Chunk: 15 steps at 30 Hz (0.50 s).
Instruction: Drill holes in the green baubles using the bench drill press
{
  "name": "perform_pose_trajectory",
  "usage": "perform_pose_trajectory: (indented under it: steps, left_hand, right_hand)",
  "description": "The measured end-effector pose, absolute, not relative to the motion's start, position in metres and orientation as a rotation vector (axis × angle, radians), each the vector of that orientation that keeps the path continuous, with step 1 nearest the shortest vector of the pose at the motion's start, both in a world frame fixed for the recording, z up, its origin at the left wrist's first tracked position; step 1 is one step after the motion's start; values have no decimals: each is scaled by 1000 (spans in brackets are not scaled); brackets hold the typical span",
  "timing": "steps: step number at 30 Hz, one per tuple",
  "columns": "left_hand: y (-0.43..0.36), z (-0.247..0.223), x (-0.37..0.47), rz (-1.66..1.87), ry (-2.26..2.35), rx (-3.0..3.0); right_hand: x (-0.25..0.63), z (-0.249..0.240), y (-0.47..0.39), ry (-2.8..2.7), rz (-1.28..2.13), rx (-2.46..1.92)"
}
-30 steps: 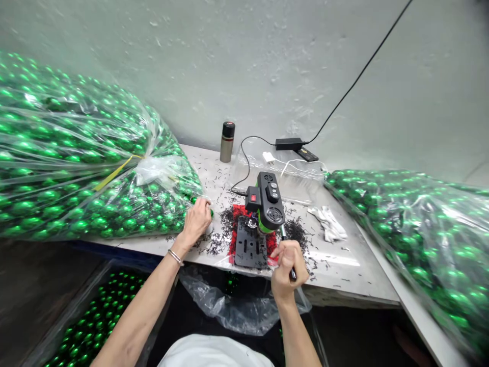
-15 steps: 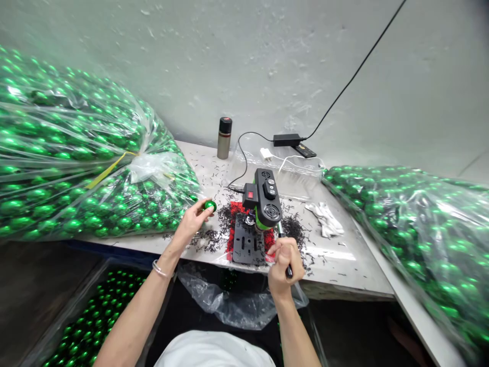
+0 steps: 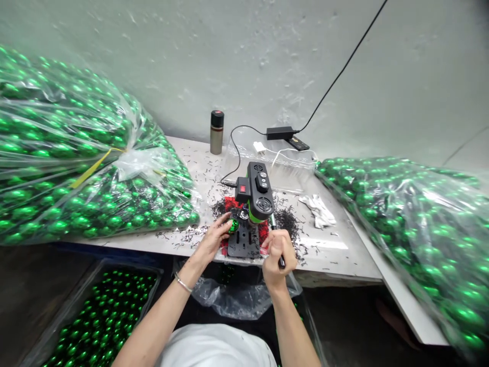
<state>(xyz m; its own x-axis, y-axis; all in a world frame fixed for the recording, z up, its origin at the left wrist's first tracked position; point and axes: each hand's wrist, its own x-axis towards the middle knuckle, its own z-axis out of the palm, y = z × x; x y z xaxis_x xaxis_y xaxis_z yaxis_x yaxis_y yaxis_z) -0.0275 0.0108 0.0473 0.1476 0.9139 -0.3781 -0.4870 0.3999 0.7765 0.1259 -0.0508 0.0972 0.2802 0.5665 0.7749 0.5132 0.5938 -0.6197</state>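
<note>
A shiny green ball (image 3: 233, 226) is pinched in the fingertips of my left hand (image 3: 215, 238), over the left side of a black slotted base plate (image 3: 243, 244). On that plate stands a small black and green bench machine (image 3: 262, 191) with a red switch. My right hand (image 3: 280, 254) is wrapped around the machine's black lever handle (image 3: 281, 263), to the right of the plate. Red material (image 3: 263, 232) shows around the plate. Small black scraps (image 3: 287, 220) lie scattered on the white table (image 3: 328, 260) around the machine.
Large clear bags of green balls stand left (image 3: 87, 168) and right (image 3: 412, 229). Behind the machine are a bottle (image 3: 216, 133), a clear plastic tray (image 3: 294, 178) and a power adapter (image 3: 280, 133). White gloves (image 3: 319, 211) lie right. A bin of green balls (image 3: 103, 311) sits below.
My left hand has carried the green ball rightward from beside the left bag to over the base plate. My right hand keeps its grip on the lever. The view has shifted slightly.
</note>
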Motion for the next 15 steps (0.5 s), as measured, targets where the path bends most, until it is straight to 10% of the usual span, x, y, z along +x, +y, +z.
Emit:
perform_pose_trajectory:
  steps: [15]
  left_hand:
    - [4, 20, 0, 1143, 1144, 1407]
  right_hand:
    - [125, 135, -46, -1346, 83, -1030]
